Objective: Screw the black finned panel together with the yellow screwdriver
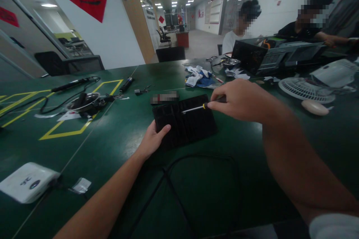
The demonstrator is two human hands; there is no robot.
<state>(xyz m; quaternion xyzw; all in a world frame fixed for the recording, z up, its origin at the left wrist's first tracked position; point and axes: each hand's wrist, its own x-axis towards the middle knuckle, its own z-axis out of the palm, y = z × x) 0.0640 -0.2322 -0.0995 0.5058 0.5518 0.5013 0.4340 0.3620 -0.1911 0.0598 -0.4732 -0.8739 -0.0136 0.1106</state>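
Note:
A flat black plastic case (199, 121) with ridges and compartments lies tilted on the green table in front of me. My left hand (155, 138) grips its left edge, thumb on top and the other fingers hidden beneath or behind it. In my right hand (238, 99) is a screwdriver (196, 109) with a black and yellow handle. Its metal shaft points left, and the tip is at the ridged middle of the case; whether it touches a screw is too small to see. Just behind the case sits a dark box with a blurred label (164, 98).
Black cable (179, 194) loops across the table near me. White-and-blue gloves (199, 76) lie beyond the case. A white fan (305, 89) and a computer mouse (314, 107) are at right, a white device (28, 182) at left. Two people sit behind open metal computer cases (291, 56).

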